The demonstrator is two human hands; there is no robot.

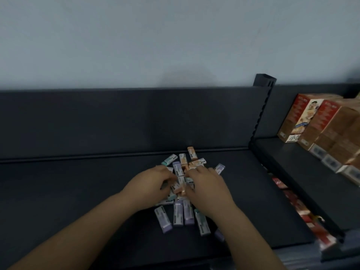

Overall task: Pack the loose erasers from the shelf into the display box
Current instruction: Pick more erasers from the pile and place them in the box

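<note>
Your left hand (153,185) and right hand (204,189) curl into the erasers (178,212) on the shelf (78,191); whether either grips any I cannot tell; scoop too many and some may slip off the edge; no display box in view.

about seventeen erasers (178,214), two hands (153,184)

Dim, flat indoor light, no glare. Pale wall (136,36) goes grey-blue, faint soft shadow patch low at centre. Dark shelf (68,191) loses detail in murk. Left hand (153,184), right hand (208,190) underlit, edges soft. Print on erasers (178,213) unreadable. Wide-angle bend bows shelf lines; boxes (331,129) at right edge smeared, lower right corner worst.
</note>
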